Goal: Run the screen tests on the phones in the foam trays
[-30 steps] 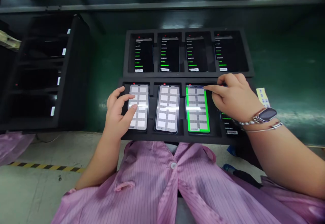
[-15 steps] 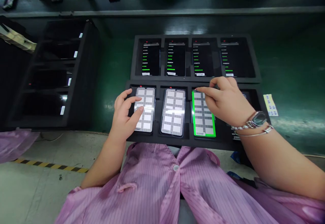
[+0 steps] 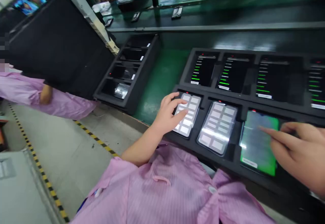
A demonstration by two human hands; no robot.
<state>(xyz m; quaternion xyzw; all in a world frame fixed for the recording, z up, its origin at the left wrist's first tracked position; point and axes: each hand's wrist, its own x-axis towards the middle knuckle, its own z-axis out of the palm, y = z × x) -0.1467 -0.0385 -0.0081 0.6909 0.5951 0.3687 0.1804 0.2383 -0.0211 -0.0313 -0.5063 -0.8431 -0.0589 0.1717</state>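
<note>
My left hand (image 3: pixel 169 113) hovers with spread fingers over the upper part of a phone (image 3: pixel 190 122) whose lit screen shows pale blocks; I cannot tell whether the fingertips touch it. To its right lies a middle phone (image 3: pixel 217 129) with a similar block pattern. My right hand (image 3: pixel 299 146), blurred, points a stretched index finger onto a phone with a green-edged, greyish screen (image 3: pixel 257 146); its other fingers are bent and hold nothing visible. These phones lie in slots of a black tray (image 3: pixel 200 119). Beyond it, a second black tray (image 3: pixel 217 70) holds several phones with dark screens and green and white text.
Farther left on the green bench (image 3: pixel 170 68) stands another black tray (image 3: pixel 142 82) with several dark-screened phones. A large black panel (image 3: pixel 63 44) rises beyond it. Small devices (image 3: pixel 177 12) lie on the far strip. People in pink and blue clothing are nearby.
My view has swung left, so the trays appear farther right. My right index finger has moved from the phone's top edge onto its screen, where the block pattern has given way to a greyish-green blur.
</note>
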